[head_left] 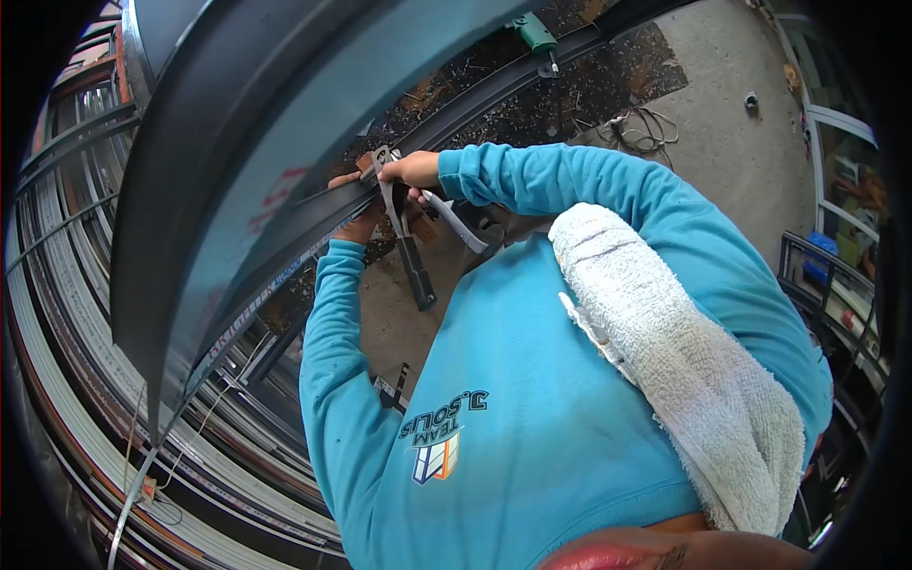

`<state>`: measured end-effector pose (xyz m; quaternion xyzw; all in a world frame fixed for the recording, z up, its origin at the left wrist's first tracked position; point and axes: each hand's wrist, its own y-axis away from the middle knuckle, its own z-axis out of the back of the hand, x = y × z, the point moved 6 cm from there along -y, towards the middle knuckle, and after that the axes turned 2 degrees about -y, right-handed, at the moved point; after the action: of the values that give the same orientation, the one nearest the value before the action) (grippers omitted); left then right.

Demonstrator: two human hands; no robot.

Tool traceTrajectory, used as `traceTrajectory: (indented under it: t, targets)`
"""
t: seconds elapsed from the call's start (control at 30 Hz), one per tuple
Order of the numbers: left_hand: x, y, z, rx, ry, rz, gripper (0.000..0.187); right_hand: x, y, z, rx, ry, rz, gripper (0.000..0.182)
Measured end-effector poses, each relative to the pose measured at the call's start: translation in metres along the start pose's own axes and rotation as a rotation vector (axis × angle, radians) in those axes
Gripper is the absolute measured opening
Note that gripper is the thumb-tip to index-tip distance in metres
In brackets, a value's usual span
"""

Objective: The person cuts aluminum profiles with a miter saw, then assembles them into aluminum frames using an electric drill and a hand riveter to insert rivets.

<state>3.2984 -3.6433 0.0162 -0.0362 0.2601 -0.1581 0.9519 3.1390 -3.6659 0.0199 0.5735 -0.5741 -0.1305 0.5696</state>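
Note:
My left hand [357, 227] is wrapped round a long dark metal profile [332, 203], with fingers showing on its far side. My right hand [415, 170] is closed on the upper part of a metal hand tool [400, 220], whose black-ended handle hangs down over the floor. The tool's metal head lies against the profile beside my left hand. A second grey curved handle [456, 222] reaches out below my right hand; whether it belongs to the same tool I cannot tell. Small reddish-brown blocks [366, 162] show by the tool's head.
Large dark profiles [214, 123] cross close in front at the upper left. Stacked long bars [85, 313] fill the left side. A green power tool [535, 32] lies at the top, near a coiled cord [646, 133]. A white towel [665, 351] hangs over my shoulder.

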Motion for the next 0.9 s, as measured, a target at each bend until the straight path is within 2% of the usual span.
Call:
traceTrajectory:
  t: [0.03, 0.13, 0.17, 0.2, 0.23, 0.27, 0.33, 0.37, 0.43, 0.53, 0.57, 0.67, 0.7, 0.83, 0.9]
  targets:
    - [0.01, 0.003, -0.006, 0.03, 0.056, 0.075, 0.033, -0.003, -0.002, 0.0, -0.007, -0.042, -0.014, 0.034]
    - [-0.005, -0.001, 0.006, -0.011, -0.081, -0.05, 0.037, -0.018, 0.003, -0.01, 0.094, -0.301, -0.046, 0.035]
    - [-0.007, -0.001, 0.007, -0.01, -0.041, -0.029, 0.037, -0.025, 0.009, -0.012, 0.148, -0.411, -0.053, 0.036]
    - [-0.009, -0.001, 0.008, -0.011, -0.001, -0.008, 0.037, -0.027, 0.033, -0.015, 0.43, -0.462, -0.045, 0.043]
    - [-0.01, -0.001, 0.01, -0.016, 0.038, 0.016, 0.038, -0.059, 0.052, -0.014, 0.527, -0.658, -0.007, 0.055]
    - [-0.012, -0.001, 0.012, -0.021, 0.05, 0.041, 0.039, -0.083, 0.054, -0.016, 0.521, -0.835, -0.123, 0.066]
    - [-0.014, -0.003, 0.014, -0.029, 0.075, 0.089, 0.041, -0.091, 0.073, -0.026, 0.706, -0.985, -0.008, 0.072]
    - [-0.02, -0.004, 0.016, -0.045, -0.087, -0.052, 0.042, -0.098, 0.074, -0.032, 0.745, -0.967, 0.014, 0.076]
    - [-0.016, -0.003, 0.014, -0.073, -0.014, 0.037, 0.041, -0.107, 0.073, -0.039, 0.821, -0.921, 0.064, 0.083]
    - [-0.016, -0.003, 0.015, -0.09, 0.091, 0.112, 0.039, -0.117, 0.07, -0.046, 0.831, -0.95, -0.048, 0.083]
    - [-0.015, -0.003, 0.014, -0.096, 0.126, 0.129, 0.039, -0.109, 0.069, -0.05, 0.882, -1.02, -0.079, 0.068]
    - [-0.006, 0.0, 0.003, 0.009, -0.096, 0.017, 0.038, -0.091, 0.066, -0.061, 0.843, -1.024, -0.025, 0.046]
    - [-0.005, 0.002, 0.002, 0.016, -0.105, 0.0, 0.038, -0.078, 0.078, -0.063, 0.833, -1.038, -0.037, 0.029]
    - [0.013, 0.005, -0.009, 0.028, -0.075, 0.001, 0.038, -0.086, 0.061, -0.059, 0.724, -0.95, -0.048, 0.031]
    - [0.013, 0.004, -0.008, 0.041, -0.046, 0.036, 0.036, -0.093, 0.043, -0.053, 0.45, -0.838, 0.005, 0.027]
